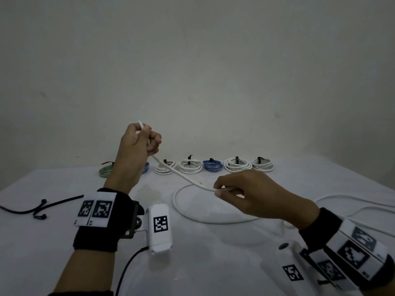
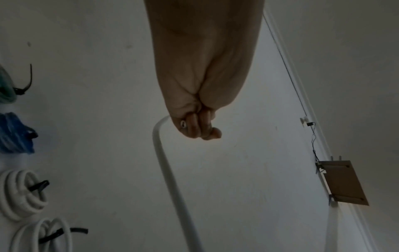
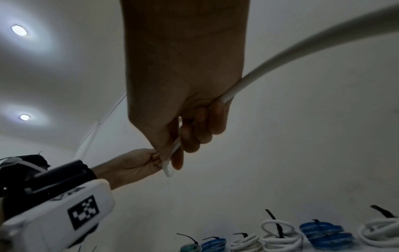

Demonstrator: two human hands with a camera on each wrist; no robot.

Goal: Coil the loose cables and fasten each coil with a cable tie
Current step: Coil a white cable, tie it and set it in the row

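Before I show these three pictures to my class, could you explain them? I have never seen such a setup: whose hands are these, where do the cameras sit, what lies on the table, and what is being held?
There is no machine here, just a person working with bare hands. The wide picture comes from a camera on the person's head, looking down at the table. The other two come from small white cameras strapped to the wrists. They look along each hand, so wall and ceiling show behind.

The left hand is raised and pinches the end of a white cable. The right hand pinches the same cable further along. The rest of it lies loose on the table.

At the back is a row of coils, white, blue and green, each bound with a black tie. A black cable lies loose at the left.
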